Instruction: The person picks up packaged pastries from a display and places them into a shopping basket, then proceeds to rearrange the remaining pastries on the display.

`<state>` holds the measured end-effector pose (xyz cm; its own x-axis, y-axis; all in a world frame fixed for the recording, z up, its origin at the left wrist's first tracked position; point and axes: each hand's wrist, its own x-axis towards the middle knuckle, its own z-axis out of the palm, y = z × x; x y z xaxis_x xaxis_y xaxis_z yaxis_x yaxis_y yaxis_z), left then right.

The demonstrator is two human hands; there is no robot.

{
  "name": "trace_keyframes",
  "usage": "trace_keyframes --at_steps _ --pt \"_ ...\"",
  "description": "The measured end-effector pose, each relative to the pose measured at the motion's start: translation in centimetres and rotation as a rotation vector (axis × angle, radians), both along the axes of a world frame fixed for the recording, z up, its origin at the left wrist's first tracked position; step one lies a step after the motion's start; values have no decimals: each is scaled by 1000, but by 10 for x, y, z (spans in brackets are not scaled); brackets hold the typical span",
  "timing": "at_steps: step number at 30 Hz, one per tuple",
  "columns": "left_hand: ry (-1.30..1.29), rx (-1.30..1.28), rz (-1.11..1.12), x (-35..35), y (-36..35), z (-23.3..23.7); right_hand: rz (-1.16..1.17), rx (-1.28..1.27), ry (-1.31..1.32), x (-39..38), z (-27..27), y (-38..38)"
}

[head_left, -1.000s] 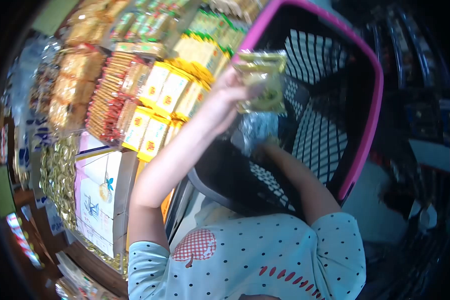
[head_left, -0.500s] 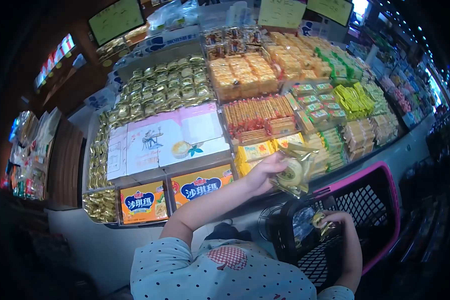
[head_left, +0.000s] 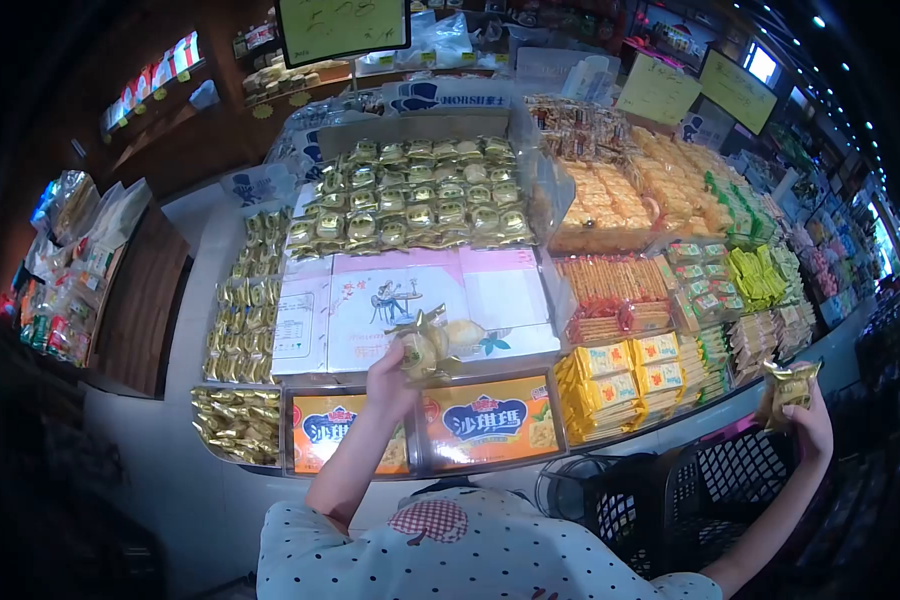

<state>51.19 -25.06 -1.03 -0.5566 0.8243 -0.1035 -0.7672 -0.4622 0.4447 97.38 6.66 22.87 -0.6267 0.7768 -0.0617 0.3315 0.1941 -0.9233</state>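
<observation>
My left hand [head_left: 391, 382] is closed on a gold-wrapped pastry [head_left: 425, 352], held above the white and pink carton [head_left: 315, 318] in the middle of the display. Over at the right, my right hand [head_left: 813, 424] grips another gold-wrapped pastry [head_left: 791, 388], raised above the black shopping basket [head_left: 740, 462]. Rows of similar gold-wrapped pastries [head_left: 410, 195] lie behind the carton. More gold packets [head_left: 238, 410] fill the left-hand compartments.
Orange boxes [head_left: 487, 430] stand along the display's front edge, with yellow biscuit packs [head_left: 625, 380] to their right. Red-wrapped sticks [head_left: 615, 290] and orange snack packs [head_left: 605, 200] lie farther back. Yellow sign boards [head_left: 660, 90] rise above. A wooden cabinet [head_left: 140, 290] stands at the left.
The view has turned left. My left hand has moved its pastry from near the basket to above the carton. My right hand has lifted its pastry up out of the basket.
</observation>
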Motion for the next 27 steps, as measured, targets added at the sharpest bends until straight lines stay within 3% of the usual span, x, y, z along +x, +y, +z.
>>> trace_keyframes --at_steps 6,8,10,11,14,17,18,20,23,24,26,27 --pt "66 -61 26 -32 -13 -13 559 145 -258 -229 -5 -39" --pt "97 -90 41 -36 -12 -19 730 17 -305 -298 -41 -49" --pt "104 -119 64 -43 -9 -22 858 107 -349 -359 -91 -55" --pt "99 -113 70 -47 -7 -26 859 100 -445 -385 -109 -66" --pt "152 -220 89 -63 -5 -34 891 43 -369 -443 -197 -70" --pt "204 -245 84 -80 -1 -31 815 -68 -308 -476 -247 -72" --pt "228 -263 94 -87 0 -32 815 -64 -312 -482 -256 -75" --pt "255 -294 116 -98 3 -34 773 -292 -136 -491 -264 -81" --pt "271 -312 124 -112 18 -36 762 -319 -236 -495 -256 -81" --pt "273 -312 120 -116 25 -34 758 -320 -235 -499 -270 -74" --pt "292 -361 131 -127 42 -30 620 88 -277 -503 -293 -65" --pt "293 -359 125 -134 49 -29 613 88 -277 -502 -299 -62"
